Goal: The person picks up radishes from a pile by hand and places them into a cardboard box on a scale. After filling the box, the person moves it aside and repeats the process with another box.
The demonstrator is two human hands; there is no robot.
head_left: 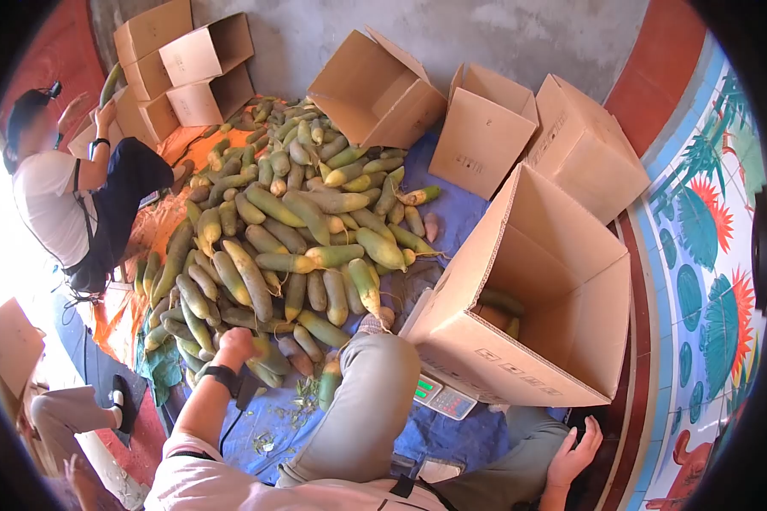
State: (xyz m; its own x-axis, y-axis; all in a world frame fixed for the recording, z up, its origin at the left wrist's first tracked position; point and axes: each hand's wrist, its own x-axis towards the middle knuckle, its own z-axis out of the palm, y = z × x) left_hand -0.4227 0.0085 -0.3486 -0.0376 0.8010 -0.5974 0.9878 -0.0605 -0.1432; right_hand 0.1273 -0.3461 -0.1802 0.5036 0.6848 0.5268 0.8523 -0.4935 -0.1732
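My left hand reaches into the heap of green radishes, its fingers curled round one of them at the near edge. The fingertips are partly hidden. My right hand is held over my right knee, fingers apart and holding nothing. In front of it stands a large open cardboard box, with a few green radishes visible inside. The box rests on a digital scale whose green display is lit.
More cardboard boxes stand along the wall, with others stacked at the back left. A co-worker sits at the left, holding up a radish. Blue sheeting covers the floor. Another person's legs show lower left.
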